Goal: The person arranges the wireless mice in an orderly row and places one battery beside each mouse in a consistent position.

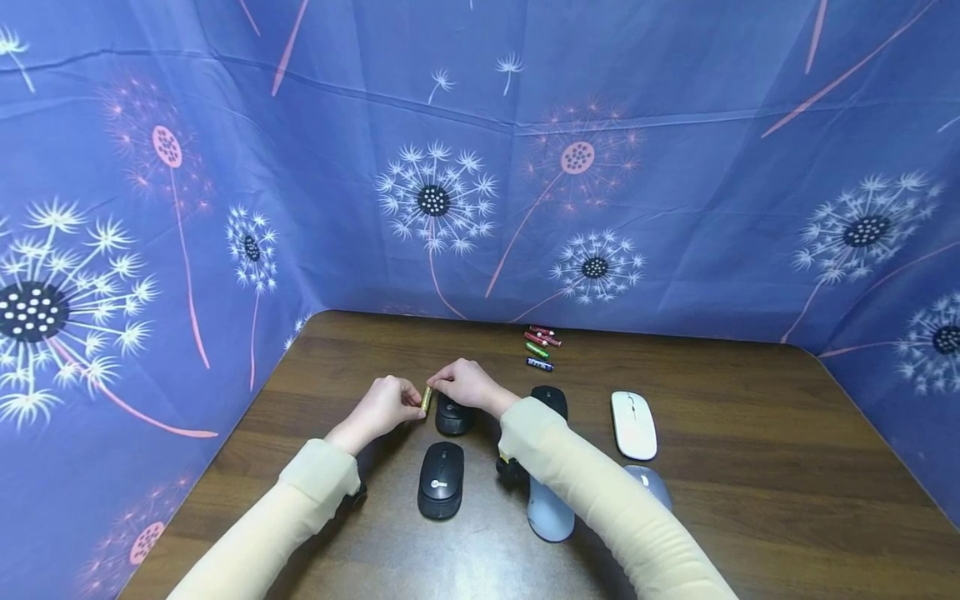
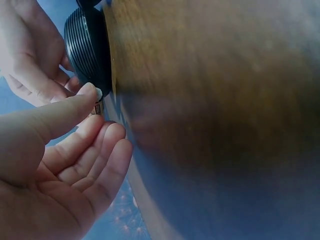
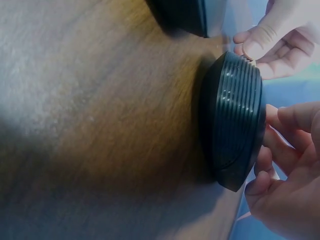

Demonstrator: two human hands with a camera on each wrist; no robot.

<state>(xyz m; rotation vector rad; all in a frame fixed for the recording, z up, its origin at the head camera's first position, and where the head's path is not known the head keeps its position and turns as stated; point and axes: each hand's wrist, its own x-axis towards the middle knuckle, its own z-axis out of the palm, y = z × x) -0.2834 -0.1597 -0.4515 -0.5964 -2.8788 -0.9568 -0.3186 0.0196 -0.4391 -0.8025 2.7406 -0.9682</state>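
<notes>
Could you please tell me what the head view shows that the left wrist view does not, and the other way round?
Only the head view shows the white mouse, the two partly covered grey-blue mice, and the red batteries, green battery and blue battery towards the back.

Only the left wrist view shows the ribbed side of the black mouse beside the hands, and the palm side of the left hand.

Both show that hand pinching a yellow battery, the right hand close by, the wooden table and the blue patterned cloth.
</notes>
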